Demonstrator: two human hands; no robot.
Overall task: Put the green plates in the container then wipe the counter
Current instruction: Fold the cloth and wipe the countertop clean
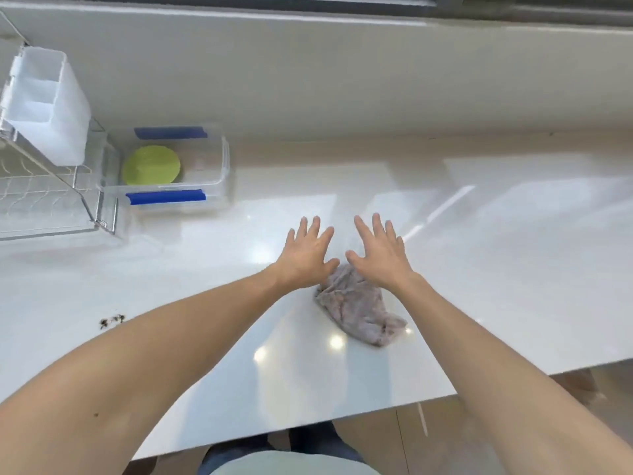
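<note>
A green plate (pixel 150 165) lies inside the clear container (pixel 224 166) with blue handles at the left of the white counter (pixel 479 269). A crumpled grey cloth (pixel 356 308) lies on the counter near the front, just below my two hands. My left hand (pixel 306 252) is spread flat with straight fingers, its thumb at the cloth's upper edge. My right hand (pixel 378 250) is spread the same way beside it, its heel over the cloth's top. Neither hand grips anything.
A wire dish rack (pixel 44 197) with a white plastic caddy (pixel 44 101) stands at the far left, against the container. Dark crumbs (pixel 111 320) lie on the counter near my left forearm. The counter's front edge runs diagonally at lower right.
</note>
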